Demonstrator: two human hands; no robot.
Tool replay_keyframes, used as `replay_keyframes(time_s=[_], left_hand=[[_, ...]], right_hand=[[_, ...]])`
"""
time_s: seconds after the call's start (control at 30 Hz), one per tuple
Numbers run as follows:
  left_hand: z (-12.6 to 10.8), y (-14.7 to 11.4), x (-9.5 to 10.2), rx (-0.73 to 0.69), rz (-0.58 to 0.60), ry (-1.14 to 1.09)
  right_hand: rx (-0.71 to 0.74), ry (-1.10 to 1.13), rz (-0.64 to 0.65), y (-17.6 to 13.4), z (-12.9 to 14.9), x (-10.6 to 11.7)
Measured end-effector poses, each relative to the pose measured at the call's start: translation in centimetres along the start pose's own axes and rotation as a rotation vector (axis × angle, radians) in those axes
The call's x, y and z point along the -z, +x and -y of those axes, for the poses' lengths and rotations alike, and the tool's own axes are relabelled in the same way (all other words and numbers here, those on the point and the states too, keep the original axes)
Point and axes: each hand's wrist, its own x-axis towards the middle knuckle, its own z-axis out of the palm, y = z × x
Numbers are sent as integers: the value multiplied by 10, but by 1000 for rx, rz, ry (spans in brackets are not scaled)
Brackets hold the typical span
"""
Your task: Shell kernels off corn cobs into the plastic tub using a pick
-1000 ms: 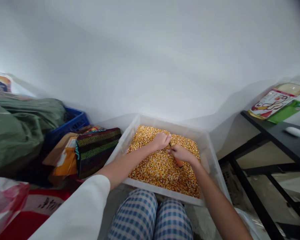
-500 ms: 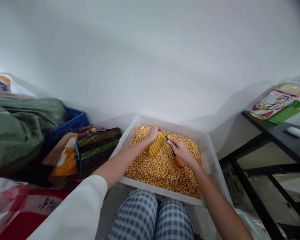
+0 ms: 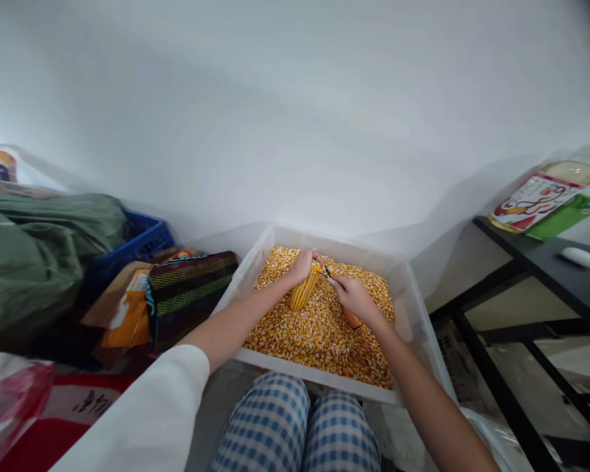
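Observation:
In the head view, my left hand [image 3: 303,265] is closed around the upper end of a yellow corn cob [image 3: 303,292], which tilts over the loose kernels. My right hand [image 3: 353,296] grips a slim tool that looks like a screwdriver [image 3: 353,318], its orange handle showing below the palm. The dark shaft points up and left at the cob's top, close to my left fingertips. Whether the tip touches the kernels on the cob is too small to tell. Under both hands lies a thick layer of corn kernels [image 3: 314,344] in a translucent plastic bin [image 3: 319,375].
Against the bin's back is a white wall [image 3: 295,131]. On the left stand a blue crate [image 3: 150,237] with green cloth, a striped mesh bag [image 3: 194,295] and cardboard. A black table [image 3: 535,262] at right carries a bottle [image 3: 545,190] and a white mouse-shaped object [image 3: 581,257].
The view has shifted slightly. The cob leans a little more, its lower end further left. Both hands keep their grips, and the tool's shaft stays at the cob's top.

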Motion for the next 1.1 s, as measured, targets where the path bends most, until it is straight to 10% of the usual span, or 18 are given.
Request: replay_keyframes(time_s=[1.1], left_hand=[[-24,-26,-15,-465,365,819]], right_hand=[[71,107,438,-1,-29,29]])
